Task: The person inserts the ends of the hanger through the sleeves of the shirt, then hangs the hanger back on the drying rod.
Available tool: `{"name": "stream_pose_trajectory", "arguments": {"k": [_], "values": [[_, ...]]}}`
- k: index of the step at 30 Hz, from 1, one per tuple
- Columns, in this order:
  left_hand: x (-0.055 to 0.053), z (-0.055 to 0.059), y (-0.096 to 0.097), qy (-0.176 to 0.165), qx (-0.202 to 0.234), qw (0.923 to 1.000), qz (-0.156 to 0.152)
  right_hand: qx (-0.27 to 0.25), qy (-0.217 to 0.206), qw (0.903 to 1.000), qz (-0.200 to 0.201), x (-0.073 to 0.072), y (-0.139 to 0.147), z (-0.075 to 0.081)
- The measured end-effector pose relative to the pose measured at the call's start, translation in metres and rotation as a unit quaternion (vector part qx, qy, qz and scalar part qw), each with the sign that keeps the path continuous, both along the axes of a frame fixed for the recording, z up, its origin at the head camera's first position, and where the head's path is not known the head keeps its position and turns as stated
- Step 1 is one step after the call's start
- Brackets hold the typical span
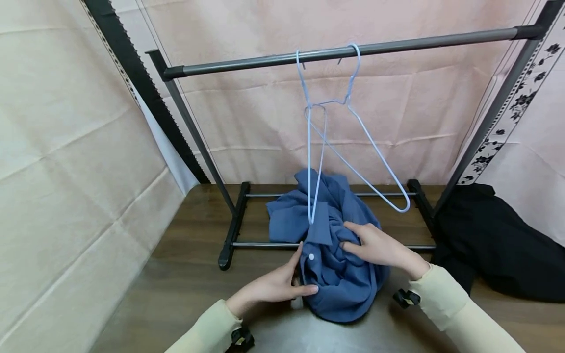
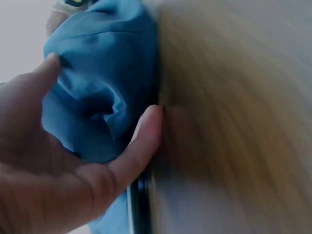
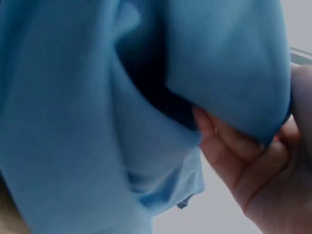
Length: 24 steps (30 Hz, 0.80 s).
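A crumpled blue shirt (image 1: 340,289) with a collar flap and a white button lies in a heap over the base of the rack. At its left edge, my left hand (image 1: 275,284) touches the cloth, thumb and index finger spread apart. In the left wrist view, the thumb of that hand (image 2: 53,180) or a finger rests on the shirt (image 2: 107,63). My right hand (image 1: 375,245) holds a fold on the shirt's right side. The right wrist view has its fingers (image 3: 226,151) tucked under a flap of the shirt (image 3: 224,63).
Two light blue hangers (image 1: 381,152) hang from the rack's grey rail (image 1: 247,63); the left one's lower end overlaps the shirt in view. Black cloth (image 1: 499,240) lies at the right, beside the rack's leg. A wooden tabletop (image 1: 176,274) lies beneath.
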<state>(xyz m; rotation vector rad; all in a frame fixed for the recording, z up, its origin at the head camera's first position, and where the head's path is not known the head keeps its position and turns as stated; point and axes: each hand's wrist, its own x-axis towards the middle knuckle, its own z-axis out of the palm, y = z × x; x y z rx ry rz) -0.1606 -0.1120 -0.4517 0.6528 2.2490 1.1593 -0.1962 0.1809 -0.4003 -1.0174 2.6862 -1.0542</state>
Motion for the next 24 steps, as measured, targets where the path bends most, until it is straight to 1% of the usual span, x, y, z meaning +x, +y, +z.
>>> {"name": "stream_pose_trajectory", "arguments": {"k": [1,3,5,6,7,9,10,12,15,17,20,22,24], "values": [[0.0,0.0,0.003,-0.021,0.026,0.9994,0.0,-0.013,0.001,0.9998,0.011,0.003,-0.002,0.001],[0.001,-0.002,0.012,-0.057,0.072,0.9957,0.005,-0.031,0.007,0.9992,0.025,0.009,-0.005,0.003],[0.003,-0.004,0.023,-0.08,0.112,0.9901,0.03,-0.044,0.013,0.9986,0.027,0.014,-0.007,0.007],[0.004,-0.006,0.028,-0.092,0.137,0.9852,0.044,-0.052,0.016,0.9982,0.026,0.016,-0.008,0.009],[0.006,-0.008,0.033,-0.096,0.159,0.9807,0.062,-0.059,0.019,0.9978,0.023,0.018,-0.009,0.012],[0.008,-0.01,0.041,-0.081,0.212,0.9692,0.095,-0.078,0.024,0.9965,0.018,0.021,-0.009,0.017],[0.007,-0.012,0.045,-0.065,0.235,0.9634,0.111,-0.088,0.027,0.9957,0.015,0.023,-0.008,0.02],[0.005,-0.014,0.047,-0.024,0.278,0.951,0.134,-0.107,0.034,0.9937,0.006,0.026,-0.005,0.024],[-0.004,-0.013,0.041,0.044,0.318,0.9341,0.157,-0.127,0.038,0.991,-0.015,0.028,0.002,0.029],[-0.011,-0.011,0.032,0.073,0.33,0.9248,0.175,-0.126,0.05,0.9901,-0.037,0.029,0.01,0.031],[-0.021,-0.002,0.015,0.083,0.34,0.9144,0.203,-0.113,0.07,0.989,-0.065,0.031,0.022,0.032],[-0.026,0.006,0.003,0.076,0.337,0.9122,0.22,-0.106,0.088,0.9877,-0.075,0.032,0.03,0.032],[-0.03,0.015,-0.008,0.074,0.33,0.9122,0.232,-0.107,0.103,0.986,-0.076,0.034,0.037,0.032]]}}
